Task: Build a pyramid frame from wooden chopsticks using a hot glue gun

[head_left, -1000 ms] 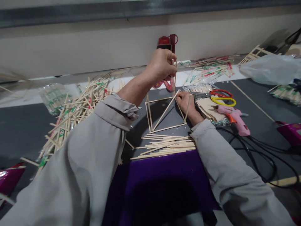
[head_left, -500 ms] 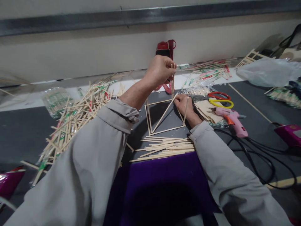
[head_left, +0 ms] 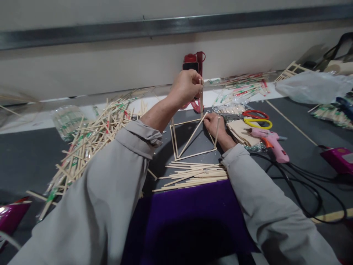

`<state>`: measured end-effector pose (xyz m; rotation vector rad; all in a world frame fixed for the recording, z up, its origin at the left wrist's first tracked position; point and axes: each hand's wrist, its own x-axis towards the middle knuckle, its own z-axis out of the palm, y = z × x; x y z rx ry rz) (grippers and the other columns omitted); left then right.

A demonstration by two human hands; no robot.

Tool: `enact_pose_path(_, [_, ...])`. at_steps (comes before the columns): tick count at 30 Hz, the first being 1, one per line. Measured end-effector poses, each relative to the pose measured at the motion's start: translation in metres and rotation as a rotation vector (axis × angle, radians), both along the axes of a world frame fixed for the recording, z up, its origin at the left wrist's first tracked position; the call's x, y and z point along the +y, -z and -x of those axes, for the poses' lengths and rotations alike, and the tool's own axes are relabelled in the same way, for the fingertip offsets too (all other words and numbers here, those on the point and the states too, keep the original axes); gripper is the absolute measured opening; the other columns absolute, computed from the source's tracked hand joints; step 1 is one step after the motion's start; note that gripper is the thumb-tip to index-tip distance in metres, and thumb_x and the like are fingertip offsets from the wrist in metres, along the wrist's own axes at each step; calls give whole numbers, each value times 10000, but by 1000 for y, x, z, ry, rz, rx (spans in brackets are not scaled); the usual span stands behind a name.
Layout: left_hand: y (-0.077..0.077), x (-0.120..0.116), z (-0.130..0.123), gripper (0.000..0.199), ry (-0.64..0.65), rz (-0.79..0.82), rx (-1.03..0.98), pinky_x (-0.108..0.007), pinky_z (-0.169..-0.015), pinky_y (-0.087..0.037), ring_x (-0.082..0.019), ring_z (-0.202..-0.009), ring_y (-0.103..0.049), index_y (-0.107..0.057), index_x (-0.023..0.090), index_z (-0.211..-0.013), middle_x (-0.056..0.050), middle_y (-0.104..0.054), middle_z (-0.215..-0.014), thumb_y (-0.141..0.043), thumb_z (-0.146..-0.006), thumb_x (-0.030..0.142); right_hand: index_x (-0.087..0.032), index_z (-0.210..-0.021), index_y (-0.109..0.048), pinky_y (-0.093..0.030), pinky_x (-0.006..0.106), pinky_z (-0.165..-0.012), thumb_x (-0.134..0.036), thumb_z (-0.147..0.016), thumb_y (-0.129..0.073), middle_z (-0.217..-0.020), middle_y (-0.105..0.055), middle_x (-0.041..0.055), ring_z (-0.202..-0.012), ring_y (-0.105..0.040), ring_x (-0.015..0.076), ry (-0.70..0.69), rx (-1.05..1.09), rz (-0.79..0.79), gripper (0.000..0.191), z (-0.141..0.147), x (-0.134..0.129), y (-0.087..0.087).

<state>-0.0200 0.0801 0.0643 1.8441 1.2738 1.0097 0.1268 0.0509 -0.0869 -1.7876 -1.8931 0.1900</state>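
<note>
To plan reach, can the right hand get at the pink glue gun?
Probably yes, once the right hand leaves the stick frame: the pink glue gun lies uncovered, and the beige sheets between look low.

Long grey metal rail point(head_left: 176, 26) runs across the wall ahead of me. Below it, I see a red-topped object point(head_left: 190, 58) w/ a red strap, partly hidden. Translucent white plastic bag point(head_left: 311, 87) far R; shiny magenta box-like item point(head_left: 339, 159) nearer me, another point(head_left: 13, 218) far L. Purple cloth point(head_left: 190, 202) closest to me.

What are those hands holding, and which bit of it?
The left hand pinches the wooden upright near its top. The right hand is at the stick frame's far right corner; its exact grip is hidden.
</note>
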Motion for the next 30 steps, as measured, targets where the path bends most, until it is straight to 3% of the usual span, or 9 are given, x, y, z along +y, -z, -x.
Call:
enact_pose_path(6, [2,2,1,144,1,10,-23,-230,-588,-523,-143,-698,-687,-688,173,-905,-45,-713,-793,-665,-867,36,-159,-1125,-839,-478,294,-898,-180,-983,-523,-1130,-809,129,-1037,-720,249,-16,-3,16,347,0,0,-1])
enact_pose_path(19, [-1,-6,-2,172,-25,23,-13,-262,-629,-568,-163,-697,-695,-729,166,-956,-40,-680,-737,-663,-858,41,-141,-1155,-835,-490,311,-950,-235,-990,-577,-1139,-805,139,-1085,-721,256,-33,50,67,320,1,3,-3])
enact_pose_path(30, [-1,1,-5,221,17,70,-73,-245,-641,-557,-154,-722,-712,-707,163,-992,-29,-689,-740,-637,-854,5,-162,-1087,-849,-474,273,-847,-263,-982,-571,-1019,-812,88,-953,-717,213,-46,48,37,314,-2,2,-2])
